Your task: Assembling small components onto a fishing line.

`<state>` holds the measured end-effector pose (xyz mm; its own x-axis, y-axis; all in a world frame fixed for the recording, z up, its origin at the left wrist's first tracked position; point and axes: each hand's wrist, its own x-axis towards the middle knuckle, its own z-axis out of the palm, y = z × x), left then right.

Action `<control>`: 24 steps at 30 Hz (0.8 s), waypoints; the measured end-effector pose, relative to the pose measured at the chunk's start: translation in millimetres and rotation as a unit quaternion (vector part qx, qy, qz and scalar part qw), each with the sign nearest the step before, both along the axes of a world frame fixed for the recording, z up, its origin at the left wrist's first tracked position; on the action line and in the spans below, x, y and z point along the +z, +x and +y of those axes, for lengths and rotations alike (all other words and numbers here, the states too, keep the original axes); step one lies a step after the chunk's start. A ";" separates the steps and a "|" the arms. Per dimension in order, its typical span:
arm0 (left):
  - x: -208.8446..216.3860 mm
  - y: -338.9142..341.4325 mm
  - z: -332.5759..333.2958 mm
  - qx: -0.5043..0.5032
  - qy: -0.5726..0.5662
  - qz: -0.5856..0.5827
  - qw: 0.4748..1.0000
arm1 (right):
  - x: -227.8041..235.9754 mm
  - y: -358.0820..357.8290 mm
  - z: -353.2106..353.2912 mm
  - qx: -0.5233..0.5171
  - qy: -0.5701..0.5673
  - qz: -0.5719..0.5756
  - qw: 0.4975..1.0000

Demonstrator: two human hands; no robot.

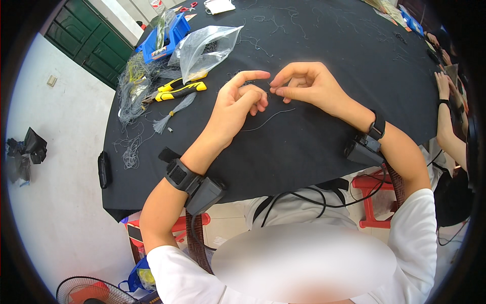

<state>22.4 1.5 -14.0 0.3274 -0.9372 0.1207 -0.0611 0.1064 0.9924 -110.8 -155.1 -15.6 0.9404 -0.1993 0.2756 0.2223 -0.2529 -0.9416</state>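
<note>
Above the middle of the black-covered table (304, 157), my two hands face each other, fingertips almost meeting. My left hand (229, 109) stretches its index finger toward the right hand, while the other fingers curl in; whatever they hold is hidden. Thumb and index finger of my right hand (315, 87) are pinched together on something too fine to name. Just below the hands runs a thin grey thread (271, 117); whether either hand holds it cannot be seen. Left of my left hand are yellow-and-black cutting pliers (183, 91) and a tied bundle of grey threads (175, 111).
A clear plastic bag (208, 48) and a blue bin (172, 36) stand at the back left, beside a tangled heap of grey thread (132, 93). Red scissors (189, 7) lie farther back. Another person's hand (442, 83) rests at the right edge. Cables hang from my wrist devices.
</note>
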 end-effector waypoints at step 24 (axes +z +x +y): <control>2.9 -1.3 0.7 -0.033 0.014 0.011 0.999 | 2.1 -1.6 5.4 0.092 0.019 0.072 0.993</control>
